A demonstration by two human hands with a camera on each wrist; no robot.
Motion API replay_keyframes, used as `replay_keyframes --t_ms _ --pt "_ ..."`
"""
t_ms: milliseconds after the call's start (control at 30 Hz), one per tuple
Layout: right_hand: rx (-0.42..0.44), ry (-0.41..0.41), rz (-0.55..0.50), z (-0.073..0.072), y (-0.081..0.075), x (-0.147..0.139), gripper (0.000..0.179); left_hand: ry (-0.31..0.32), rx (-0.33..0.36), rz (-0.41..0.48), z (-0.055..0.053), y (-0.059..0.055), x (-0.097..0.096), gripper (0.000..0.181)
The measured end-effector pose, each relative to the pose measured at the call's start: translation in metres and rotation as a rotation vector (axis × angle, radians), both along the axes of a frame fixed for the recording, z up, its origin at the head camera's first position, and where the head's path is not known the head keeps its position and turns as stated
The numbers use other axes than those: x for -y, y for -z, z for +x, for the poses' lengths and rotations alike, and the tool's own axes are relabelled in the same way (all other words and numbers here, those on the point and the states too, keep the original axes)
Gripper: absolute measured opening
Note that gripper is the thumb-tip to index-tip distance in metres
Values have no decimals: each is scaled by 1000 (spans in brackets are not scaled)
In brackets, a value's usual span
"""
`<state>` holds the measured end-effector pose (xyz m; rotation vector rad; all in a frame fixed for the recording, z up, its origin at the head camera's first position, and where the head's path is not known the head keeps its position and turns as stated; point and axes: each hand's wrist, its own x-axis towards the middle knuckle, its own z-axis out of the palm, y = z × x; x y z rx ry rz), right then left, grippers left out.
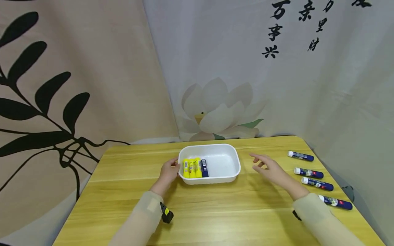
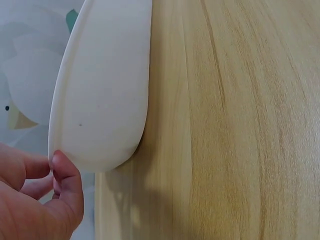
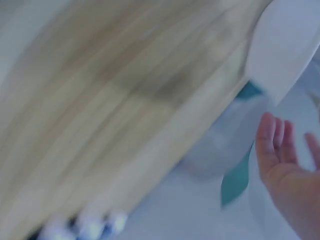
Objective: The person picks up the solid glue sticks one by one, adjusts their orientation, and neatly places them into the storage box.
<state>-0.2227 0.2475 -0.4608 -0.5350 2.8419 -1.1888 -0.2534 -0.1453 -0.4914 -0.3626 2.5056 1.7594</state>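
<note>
The white tray (image 1: 223, 164), pinched by the left fingers (image 2: 70, 182), should be held steady, near the loosely spread right fingers (image 3: 266, 142).

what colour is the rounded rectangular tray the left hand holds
White; the rounded rectangular tray in the left hand shows best in the head view.

Tray (image 1: 223, 160) on table (image 1: 221, 212), near far edge. In tray's left half: four tubes (image 1: 192, 168), side by side. My left hand (image 1: 168, 172) at tray's left end, touching. My right hand (image 1: 271, 170) between tray and four loose tubes (image 1: 311, 173) along table's right side. Cloth (image 1: 292, 102) behind table.
</note>
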Motion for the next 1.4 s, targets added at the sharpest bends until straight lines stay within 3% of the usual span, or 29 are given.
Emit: replay_keyframes --t_ms 133,300,433,600,867,967,1100,1200,1400 --pt "-229 -32 188 29 -2 -48 51 -11 10 18 2 -2 0 42" --pt "-398 36 347 65 6 -114 60 -5 -7 27 5 -5 0 41" --pt "-343 89 443 88 18 -156 61 -12 10 35 4 -4 0 41" --pt "-226 86 552 103 35 -187 63 -9 24 36 2 -1 2 42" --pt "-151 85 663 101 48 -198 66 -13 21 47 3 -1 1 42" --pt "-215 85 685 100 48 -195 65 -9 18 40 3 -2 0 42" --pt "-400 57 597 92 36 -176 73 -7 13 45 2 -1 -1 42" --pt "-475 31 506 80 20 -150 79 -6 12 48 2 -1 0 42" --pt "-453 11 357 52 -3 -89 73 -2 19 33 3 -1 0 43"
